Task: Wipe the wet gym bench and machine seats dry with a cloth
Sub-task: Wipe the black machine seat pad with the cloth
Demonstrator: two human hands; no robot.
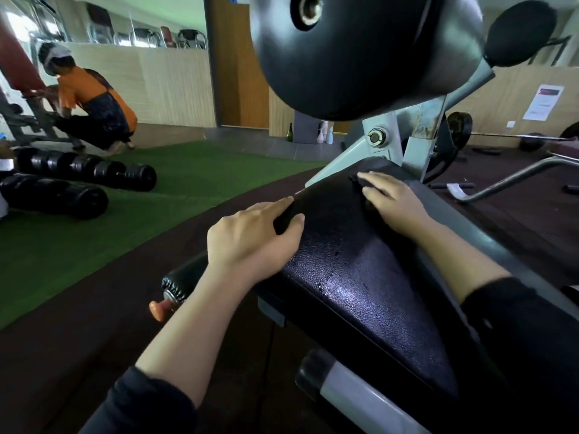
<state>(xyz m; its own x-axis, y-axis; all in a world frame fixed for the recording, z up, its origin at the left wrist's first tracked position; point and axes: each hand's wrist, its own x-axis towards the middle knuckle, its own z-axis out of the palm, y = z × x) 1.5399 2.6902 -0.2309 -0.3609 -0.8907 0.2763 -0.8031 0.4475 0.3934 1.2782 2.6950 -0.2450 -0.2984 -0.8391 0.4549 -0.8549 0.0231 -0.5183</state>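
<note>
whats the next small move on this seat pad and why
Probably draw the right hand, with the dark cloth under its fingers, back along the seat pad: droplets glisten on its near half, while the left hand grips the pad's edge.

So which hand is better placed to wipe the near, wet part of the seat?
Probably the right hand: it presses the dark cloth flat on the seat and can pull it back. The left hand only grips the seat's edge.

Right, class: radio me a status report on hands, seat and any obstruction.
Left hand grips seat edge. Right hand presses dark cloth at far end. Wet patches near front. Roller pad hangs overhead.
</note>
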